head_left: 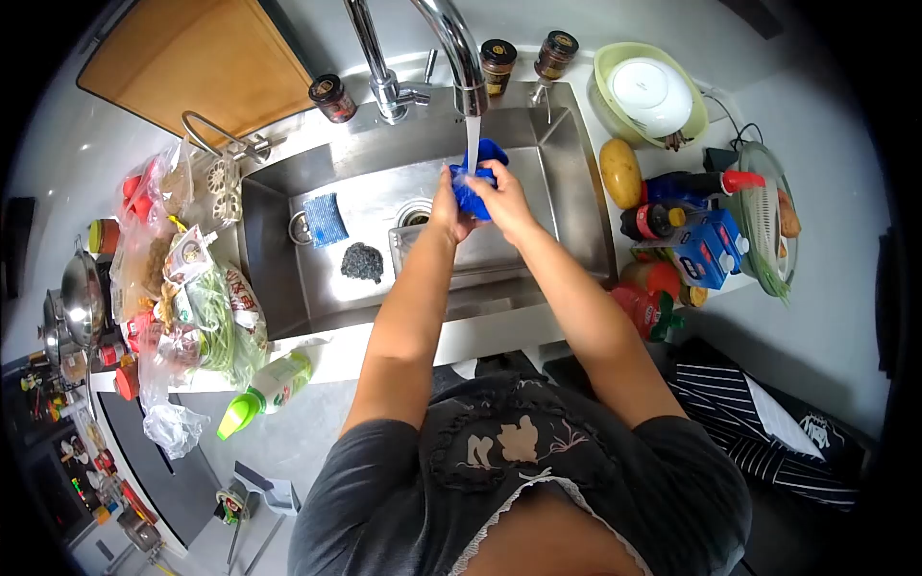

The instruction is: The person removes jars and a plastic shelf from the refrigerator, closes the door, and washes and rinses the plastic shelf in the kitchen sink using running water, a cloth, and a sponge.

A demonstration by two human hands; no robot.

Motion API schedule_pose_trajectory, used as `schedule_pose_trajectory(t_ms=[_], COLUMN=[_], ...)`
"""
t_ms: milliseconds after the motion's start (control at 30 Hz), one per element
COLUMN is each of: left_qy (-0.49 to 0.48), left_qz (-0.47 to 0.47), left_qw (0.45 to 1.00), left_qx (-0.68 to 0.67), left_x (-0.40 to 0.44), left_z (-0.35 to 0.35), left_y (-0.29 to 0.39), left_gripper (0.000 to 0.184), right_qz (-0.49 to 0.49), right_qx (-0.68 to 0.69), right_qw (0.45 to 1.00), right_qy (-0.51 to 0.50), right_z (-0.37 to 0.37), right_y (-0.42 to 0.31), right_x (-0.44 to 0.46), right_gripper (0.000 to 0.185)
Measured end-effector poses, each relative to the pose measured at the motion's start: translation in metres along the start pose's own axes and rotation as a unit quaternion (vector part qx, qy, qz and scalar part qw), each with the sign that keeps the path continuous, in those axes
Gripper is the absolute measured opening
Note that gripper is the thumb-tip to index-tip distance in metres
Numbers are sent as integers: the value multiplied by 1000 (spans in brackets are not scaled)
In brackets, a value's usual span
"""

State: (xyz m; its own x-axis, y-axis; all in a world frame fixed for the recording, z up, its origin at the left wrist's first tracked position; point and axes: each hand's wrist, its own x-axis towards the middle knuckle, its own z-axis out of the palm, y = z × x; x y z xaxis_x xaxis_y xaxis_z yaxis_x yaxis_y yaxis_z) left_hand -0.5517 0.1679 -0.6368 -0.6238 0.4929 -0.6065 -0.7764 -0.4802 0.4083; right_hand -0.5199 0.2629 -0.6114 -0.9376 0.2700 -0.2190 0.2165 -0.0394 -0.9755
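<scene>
A bright blue cloth [492, 152] is bunched up under the running stream of the chrome faucet [459, 48]. My left hand [447, 208] is wrapped round its left side, and my right hand [506, 203] grips it from the right, fingers bent over the wet folds. Both hands are above the stainless steel sink [562, 230], near the drain [415, 213]. To the left on the sink floor lie a blue scouring sponge [326, 220] and a dark steel-wool scrubber [362, 262]. Part of the cloth is hidden by my fingers.
Jars [497, 65] stand behind the sink. A green basin [603, 72] with white bowls, a potato [619, 173], bottles and blue cartons [706, 252] crowd the right counter. Bagged vegetables [216, 312] and a green-capped bottle [279, 382] are at left. A cutting board [192, 67] leans behind.
</scene>
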Motion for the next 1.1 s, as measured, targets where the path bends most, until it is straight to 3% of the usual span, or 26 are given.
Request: schedule_pose_trajectory(t_ms=[67,100,200,233,300,333,367,400,433,467,500,567,600,667,700,733,833,1000,1100], left_qy=[-14,-45,-3,13,58,146,159,170,179,106,81,193,199,164,147,160,229,-14,-97], left_qz=[37,-20,33,48,124,106,121,138,152,174,107,56,99,102,101,40,29,-11,26], left_qw=[998,997,998,996,983,969,961,953,944,939,989,972,969,963,960,955,962,1000,995], left_qx=[-42,-66,-60,-72,119,170,191,212,233,276,60,123,113,189,215,246,146,20,-13], left_x=[18,37,37,36,29,35,43,52,56,51,49,37,23,15,13,-12,-33,-17,6], left_z=[1,-8,-2,1,5,1,-8,-18,-22,-29,-33,-26,-14,-19,-23,-6,16,7,0], left_y=[5,9,4,0,-15,-22,-31,-38,-43,-35,-24,0,0,7,9,20,19,10,9], left_gripper=[66,63,51,46,45,46,47,48,49,48,44,36,30,29,29,30,29,47,44], right_qz=[-29,-44,-67,-23,67,54,40,89,77,44,12,-25,-20,-27,14,9,-28,-87,-100], right_qx=[16,-50,-264,-300,-367,-357,-347,-367,-400,-381,-363,-380,-374,-376,-341,-331,-232,-135,-66], right_qw=[999,997,955,945,916,919,922,917,910,920,929,922,925,925,939,943,972,983,992], right_qy=[8,49,116,126,147,156,167,125,82,80,77,72,60,39,38,39,41,86,45], right_z=[12,15,27,25,14,7,3,0,4,13,19,19,16,4,-2,-6,-6,16,36], right_y=[-20,-6,-17,-17,-17,-7,-6,-2,-9,-13,-15,-6,-9,-15,-19,-17,-9,-21,-43], right_x=[-15,-11,-17,-9,15,27,30,29,17,0,-13,-21,-21,-13,-12,-8,-2,-6,-26], right_gripper=[30,35,49,48,46,44,42,42,44,40,36,33,34,29,28,27,26,37,24])
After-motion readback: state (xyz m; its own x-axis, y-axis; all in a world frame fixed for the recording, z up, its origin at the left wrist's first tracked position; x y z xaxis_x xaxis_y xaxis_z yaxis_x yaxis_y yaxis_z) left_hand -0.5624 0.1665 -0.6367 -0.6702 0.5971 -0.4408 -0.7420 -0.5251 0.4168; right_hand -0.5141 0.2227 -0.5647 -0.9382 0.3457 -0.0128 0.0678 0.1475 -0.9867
